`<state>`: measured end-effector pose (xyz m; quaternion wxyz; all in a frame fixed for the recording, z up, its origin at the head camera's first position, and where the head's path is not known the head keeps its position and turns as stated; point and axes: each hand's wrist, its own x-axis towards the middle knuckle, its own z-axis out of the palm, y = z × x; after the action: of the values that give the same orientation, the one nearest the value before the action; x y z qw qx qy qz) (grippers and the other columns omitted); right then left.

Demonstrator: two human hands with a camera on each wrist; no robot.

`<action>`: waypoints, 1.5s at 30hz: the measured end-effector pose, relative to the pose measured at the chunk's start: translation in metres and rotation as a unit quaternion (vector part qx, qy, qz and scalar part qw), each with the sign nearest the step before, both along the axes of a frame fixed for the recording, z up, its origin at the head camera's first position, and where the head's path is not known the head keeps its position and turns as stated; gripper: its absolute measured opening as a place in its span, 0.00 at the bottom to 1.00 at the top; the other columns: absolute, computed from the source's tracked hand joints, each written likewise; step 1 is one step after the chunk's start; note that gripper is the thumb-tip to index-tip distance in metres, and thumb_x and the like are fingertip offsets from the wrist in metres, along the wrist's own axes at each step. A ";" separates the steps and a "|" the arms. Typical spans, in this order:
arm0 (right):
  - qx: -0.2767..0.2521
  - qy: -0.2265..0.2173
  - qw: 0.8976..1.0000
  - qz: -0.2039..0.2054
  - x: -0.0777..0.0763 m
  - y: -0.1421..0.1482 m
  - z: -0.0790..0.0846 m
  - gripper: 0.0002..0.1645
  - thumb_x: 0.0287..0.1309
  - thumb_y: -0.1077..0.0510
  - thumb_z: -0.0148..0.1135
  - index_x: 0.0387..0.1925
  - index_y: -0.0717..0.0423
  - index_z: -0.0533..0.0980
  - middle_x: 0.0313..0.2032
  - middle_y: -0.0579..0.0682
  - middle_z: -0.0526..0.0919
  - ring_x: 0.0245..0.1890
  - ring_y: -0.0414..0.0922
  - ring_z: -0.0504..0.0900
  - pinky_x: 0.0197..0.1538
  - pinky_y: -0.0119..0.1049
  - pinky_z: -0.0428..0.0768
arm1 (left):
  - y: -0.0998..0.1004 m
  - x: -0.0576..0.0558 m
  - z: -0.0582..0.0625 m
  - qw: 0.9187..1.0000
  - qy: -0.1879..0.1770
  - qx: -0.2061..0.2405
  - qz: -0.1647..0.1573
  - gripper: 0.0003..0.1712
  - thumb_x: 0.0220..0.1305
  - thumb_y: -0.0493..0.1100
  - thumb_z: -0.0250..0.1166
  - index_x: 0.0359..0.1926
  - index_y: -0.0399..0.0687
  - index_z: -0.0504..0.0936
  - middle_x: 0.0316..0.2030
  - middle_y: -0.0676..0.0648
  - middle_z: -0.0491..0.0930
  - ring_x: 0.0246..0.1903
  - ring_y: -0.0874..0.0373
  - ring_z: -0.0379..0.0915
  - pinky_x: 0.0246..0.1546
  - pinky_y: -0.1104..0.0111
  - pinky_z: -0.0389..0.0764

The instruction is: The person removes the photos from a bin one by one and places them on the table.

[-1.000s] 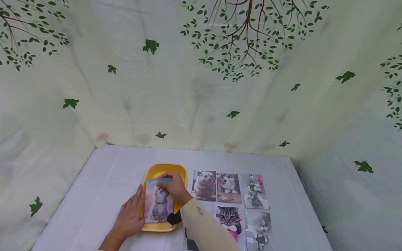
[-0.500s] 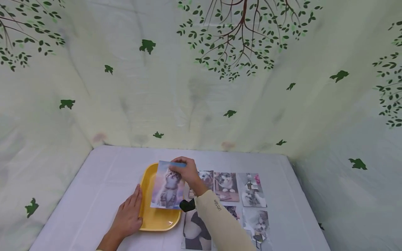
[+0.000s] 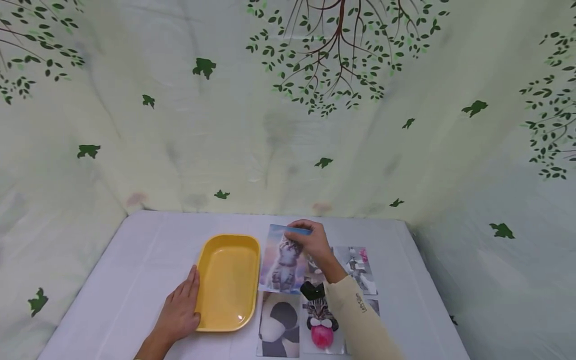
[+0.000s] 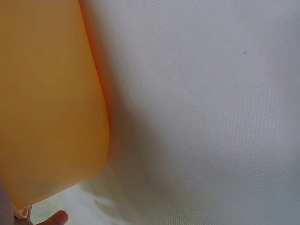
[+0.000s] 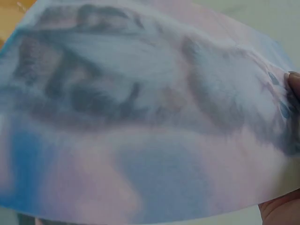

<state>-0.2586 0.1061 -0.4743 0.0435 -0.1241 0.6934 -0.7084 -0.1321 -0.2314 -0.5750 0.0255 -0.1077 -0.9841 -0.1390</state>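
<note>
My right hand (image 3: 318,247) pinches a kitten picture card (image 3: 279,267) near its top edge, thumb on the printed face. The card is held upright just right of the yellow tray (image 3: 227,282), overlapping the back row of cards in the head view. In the right wrist view the kitten print (image 5: 220,84) fills most of the frame, with the thumb (image 5: 294,84) at its right side. Straight fingers of my left hand (image 3: 181,306) lie along the tray's left rim. The left wrist view shows the tray's outer wall (image 4: 51,108) close up.
Several picture cards lie in rows right of the tray: a black-and-white one (image 3: 279,327), a tabby cat with a pink ball shape (image 3: 320,327) and a greyish one (image 3: 362,265). The right sleeve (image 3: 364,320) covers part of the front row. A leaf-printed curtain (image 3: 252,165) stands behind the table.
My right hand has lifted the kitten card from over the tray and carried it right, above the back row of cards. My left hand stays at the tray's rim.
</note>
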 end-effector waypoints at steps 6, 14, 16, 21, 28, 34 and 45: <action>0.022 -0.028 0.998 -0.057 0.012 0.049 0.008 0.16 0.53 0.64 0.69 0.43 0.69 0.80 0.37 0.54 0.83 0.35 0.45 0.82 0.40 0.36 0.82 | -0.001 0.001 -0.001 1.000 -0.007 -0.006 0.002 0.51 0.44 0.35 0.58 0.71 0.27 0.48 0.74 0.36 0.44 0.62 0.33 0.58 0.52 0.38 0.65; 0.042 -0.045 0.986 -0.156 0.024 0.127 -0.015 0.20 0.49 0.60 0.73 0.42 0.68 0.80 0.35 0.52 0.83 0.31 0.44 0.82 0.35 0.37 0.82 | 0.002 -0.001 0.001 1.000 -0.004 -0.003 -0.002 0.51 0.45 0.34 0.58 0.71 0.27 0.48 0.74 0.36 0.43 0.61 0.33 0.58 0.51 0.37 0.65; 0.055 -0.063 0.981 -0.176 0.030 0.147 -0.020 0.21 0.49 0.59 0.73 0.43 0.68 0.80 0.37 0.53 0.82 0.32 0.45 0.82 0.35 0.37 0.82 | 0.002 -0.002 0.000 1.000 -0.005 -0.003 -0.003 0.51 0.45 0.34 0.57 0.71 0.27 0.47 0.74 0.36 0.43 0.61 0.33 0.58 0.51 0.37 0.65; 0.112 -0.107 0.966 -0.208 0.043 0.195 -0.039 0.21 0.48 0.52 0.74 0.41 0.61 0.81 0.42 0.54 0.77 0.35 0.45 0.79 0.37 0.36 0.81 | 0.001 -0.001 -0.001 1.000 -0.006 -0.003 -0.001 0.51 0.44 0.34 0.57 0.71 0.27 0.48 0.74 0.36 0.44 0.62 0.33 0.58 0.52 0.37 0.65; 0.185 -0.169 0.946 -0.205 0.067 0.254 -0.063 0.24 0.49 0.49 0.73 0.43 0.61 0.81 0.38 0.52 0.80 0.33 0.45 0.80 0.36 0.38 0.81 | 0.000 -0.002 -0.004 1.000 -0.001 -0.003 -0.003 0.52 0.44 0.34 0.58 0.71 0.27 0.47 0.74 0.37 0.42 0.62 0.33 0.58 0.51 0.37 0.65; 0.200 -0.207 0.941 -0.181 0.086 0.290 -0.080 0.22 0.53 0.51 0.70 0.46 0.61 0.81 0.32 0.48 0.83 0.29 0.44 0.81 0.33 0.39 0.81 | 0.000 -0.002 -0.006 1.000 -0.001 -0.003 0.001 0.52 0.44 0.34 0.57 0.71 0.28 0.47 0.74 0.37 0.43 0.62 0.34 0.57 0.53 0.38 0.65; 0.249 -0.222 0.924 -0.187 0.095 0.306 -0.121 0.25 0.47 0.51 0.74 0.44 0.64 0.81 0.34 0.50 0.85 0.34 0.44 0.80 0.37 0.37 0.79 | 0.001 -0.003 -0.004 1.000 -0.015 -0.010 0.003 0.52 0.45 0.36 0.58 0.72 0.28 0.46 0.74 0.36 0.42 0.63 0.32 0.56 0.54 0.37 0.64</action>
<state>-0.1634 0.4116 -0.5955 0.0925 0.1828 0.8307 -0.5176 -0.1353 -0.2307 -0.5794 0.0102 -0.1029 -0.9860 -0.1310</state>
